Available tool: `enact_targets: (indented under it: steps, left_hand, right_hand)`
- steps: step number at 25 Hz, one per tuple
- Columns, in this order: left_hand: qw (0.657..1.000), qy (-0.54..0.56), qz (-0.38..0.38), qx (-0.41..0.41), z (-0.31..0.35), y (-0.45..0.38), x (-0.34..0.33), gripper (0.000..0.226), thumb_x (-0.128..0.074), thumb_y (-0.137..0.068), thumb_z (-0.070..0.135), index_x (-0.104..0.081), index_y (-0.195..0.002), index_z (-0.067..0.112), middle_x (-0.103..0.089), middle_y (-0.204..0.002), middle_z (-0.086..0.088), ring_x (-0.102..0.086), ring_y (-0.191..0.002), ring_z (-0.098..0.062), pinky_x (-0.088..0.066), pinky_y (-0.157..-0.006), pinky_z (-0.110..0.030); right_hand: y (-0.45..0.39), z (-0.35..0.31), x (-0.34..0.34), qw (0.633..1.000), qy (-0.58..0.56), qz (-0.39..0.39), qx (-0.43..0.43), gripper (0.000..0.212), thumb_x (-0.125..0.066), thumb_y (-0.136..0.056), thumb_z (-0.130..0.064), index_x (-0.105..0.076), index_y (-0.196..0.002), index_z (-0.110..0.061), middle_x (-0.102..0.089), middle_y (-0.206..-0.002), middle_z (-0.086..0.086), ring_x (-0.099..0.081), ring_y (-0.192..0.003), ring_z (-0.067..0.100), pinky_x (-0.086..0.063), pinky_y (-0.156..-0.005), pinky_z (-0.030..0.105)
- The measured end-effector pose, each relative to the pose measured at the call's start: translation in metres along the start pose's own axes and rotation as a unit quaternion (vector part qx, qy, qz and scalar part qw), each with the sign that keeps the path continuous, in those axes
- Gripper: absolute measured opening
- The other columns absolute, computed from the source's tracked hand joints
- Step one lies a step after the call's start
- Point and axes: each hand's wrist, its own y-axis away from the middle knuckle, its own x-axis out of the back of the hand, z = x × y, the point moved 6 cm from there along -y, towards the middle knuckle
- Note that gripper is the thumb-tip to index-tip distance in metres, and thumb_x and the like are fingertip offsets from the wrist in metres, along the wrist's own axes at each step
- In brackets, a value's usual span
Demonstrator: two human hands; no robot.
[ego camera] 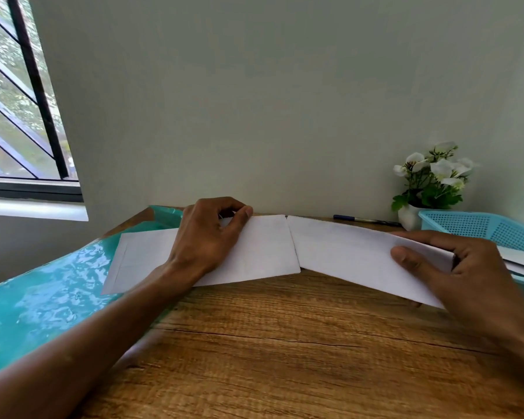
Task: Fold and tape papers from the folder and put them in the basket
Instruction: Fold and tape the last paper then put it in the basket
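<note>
A long folded white paper point(330, 252) with a crease across its middle lies over the wooden table point(285, 352). My left hand point(206, 234) pinches its left end near the far edge. At the right end, my right hand point(454, 267) grips the paper, thumb on top and fingers curled around it, lifting that end slightly. A teal plastic folder point(43, 297) lies at the left with a white sheet point(136, 261) on it. The light blue basket point(472, 228) stands at the far right with white paper point(521, 255) inside.
A blue pen point(363, 219) lies along the wall at the table's back edge. A white pot of white flowers point(430, 182) stands in the back right corner beside the basket. A barred window point(15, 101) is at the left.
</note>
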Motion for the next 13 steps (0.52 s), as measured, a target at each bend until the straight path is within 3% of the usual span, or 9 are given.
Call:
enact_targets:
  steps: [2, 5, 7, 9, 10, 13]
  left_hand:
    - [1.000, -0.003, -0.006, -0.004, -0.001, 0.000, 0.000, 0.022, -0.065, -0.099, 0.039, -0.080, -0.108, 0.026, -0.076, -0.098, 0.015, -0.068, -0.088, 0.006, -0.053, -0.076, -0.009]
    - [1.000, -0.008, -0.009, -0.013, 0.001, 0.000, 0.001, 0.020, -0.066, -0.099, 0.039, -0.080, -0.107, 0.026, -0.075, -0.098, 0.017, -0.066, -0.087, 0.011, -0.047, -0.072, 0.001]
    - [1.000, -0.004, -0.008, -0.017, 0.003, 0.000, 0.001, 0.019, -0.066, -0.099, 0.038, -0.080, -0.107, 0.027, -0.073, -0.096, 0.019, -0.064, -0.086, 0.013, -0.045, -0.071, 0.002]
    - [1.000, -0.003, -0.005, -0.018, 0.003, -0.001, 0.002, 0.019, -0.066, -0.099, 0.037, -0.080, -0.107, 0.027, -0.072, -0.096, 0.019, -0.064, -0.085, 0.014, -0.045, -0.071, 0.002]
    - [1.000, -0.007, -0.004, -0.017, 0.002, -0.001, 0.003, 0.020, -0.066, -0.099, 0.037, -0.080, -0.107, 0.027, -0.073, -0.097, 0.018, -0.064, -0.086, 0.013, -0.046, -0.070, 0.000]
    - [1.000, -0.005, -0.006, -0.014, 0.001, -0.001, 0.004, 0.020, -0.065, -0.099, 0.038, -0.079, -0.109, 0.027, -0.075, -0.101, 0.014, -0.065, -0.087, 0.008, -0.045, -0.072, -0.005]
  right_hand:
    - [-0.002, 0.009, -0.001, 0.999, -0.009, -0.016, -0.036, 0.029, -0.074, -0.074, -0.046, -0.073, -0.103, -0.046, -0.061, -0.110, -0.027, -0.059, -0.099, 0.005, -0.046, -0.067, 0.027]
    - [-0.005, 0.014, -0.001, 0.995, -0.070, -0.034, -0.066, 0.031, -0.077, -0.069, -0.042, -0.078, -0.100, -0.039, -0.070, -0.103, -0.021, -0.064, -0.091, -0.005, -0.046, -0.069, 0.024]
    - [-0.007, 0.019, 0.000, 0.990, -0.095, -0.049, -0.089, 0.032, -0.081, -0.065, -0.043, -0.084, -0.095, -0.035, -0.077, -0.101, -0.016, -0.066, -0.099, 0.000, -0.052, -0.081, 0.033]
    - [-0.009, 0.022, 0.001, 0.989, -0.092, -0.059, -0.103, 0.035, -0.084, -0.063, -0.047, -0.083, -0.098, -0.040, -0.077, -0.109, -0.013, -0.065, -0.110, 0.018, -0.053, -0.097, 0.046]
    - [-0.010, 0.022, 0.002, 0.989, -0.089, -0.060, -0.105, 0.033, -0.084, -0.065, -0.048, -0.082, -0.098, -0.044, -0.076, -0.112, -0.013, -0.063, -0.112, 0.020, -0.052, -0.098, 0.048]
    - [-0.011, 0.018, 0.005, 0.988, -0.088, -0.075, -0.104, 0.023, -0.082, -0.070, -0.043, -0.083, -0.092, -0.042, -0.071, -0.113, -0.020, -0.058, -0.110, 0.009, -0.048, -0.086, 0.034]
